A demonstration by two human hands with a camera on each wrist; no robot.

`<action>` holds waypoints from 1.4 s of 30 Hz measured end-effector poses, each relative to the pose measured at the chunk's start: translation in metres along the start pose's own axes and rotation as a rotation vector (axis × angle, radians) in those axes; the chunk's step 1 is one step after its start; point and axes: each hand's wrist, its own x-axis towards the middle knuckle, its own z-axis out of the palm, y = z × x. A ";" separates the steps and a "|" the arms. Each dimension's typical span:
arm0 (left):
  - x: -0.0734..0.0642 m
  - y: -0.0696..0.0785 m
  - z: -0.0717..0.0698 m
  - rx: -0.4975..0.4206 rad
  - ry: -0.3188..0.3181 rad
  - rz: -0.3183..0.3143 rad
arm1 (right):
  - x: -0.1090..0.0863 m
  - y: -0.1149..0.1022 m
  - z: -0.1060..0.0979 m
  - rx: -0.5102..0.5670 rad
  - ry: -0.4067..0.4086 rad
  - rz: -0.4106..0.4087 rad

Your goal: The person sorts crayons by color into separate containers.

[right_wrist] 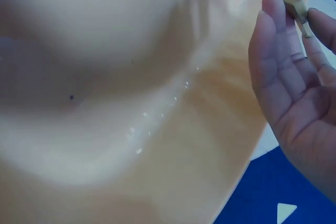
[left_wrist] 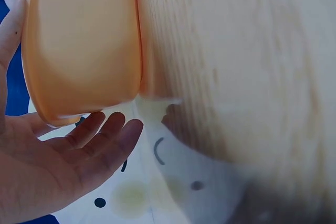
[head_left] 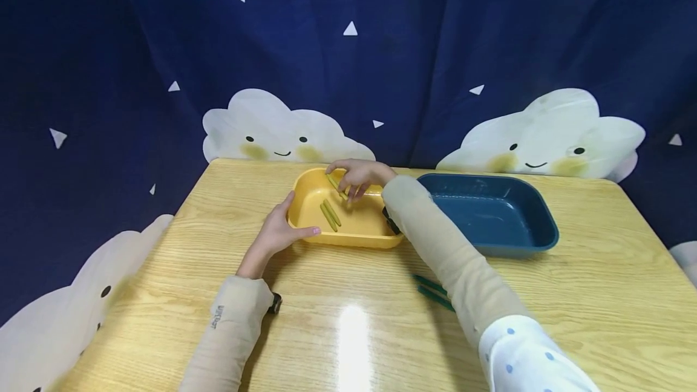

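The left hand holds the left end of a yellow plastic basin, its thumb over the front rim. In the left wrist view, the other fingers of that hand lie along the basin's outer wall. Above the back of the basin, the right hand pinches a slim yellow-green stick. The right wrist view shows the faceted end of this stick between thumb and fingers. Two similar yellow sticks lie side by side on the basin floor.
A dark blue basin stands to the right of the yellow one. Dark green sticks lie on the wooden table, partly hidden under the right forearm. Behind the table hangs a navy curtain with clouds.
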 end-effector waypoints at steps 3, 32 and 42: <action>0.000 0.000 0.000 0.005 -0.004 -0.009 | 0.006 0.002 0.003 -0.008 0.001 -0.003; 0.000 0.003 0.000 0.012 -0.009 -0.020 | -0.008 0.001 -0.010 0.173 0.010 -0.076; -0.002 0.004 0.001 0.003 -0.015 -0.020 | -0.038 -0.006 -0.018 0.234 0.044 -0.141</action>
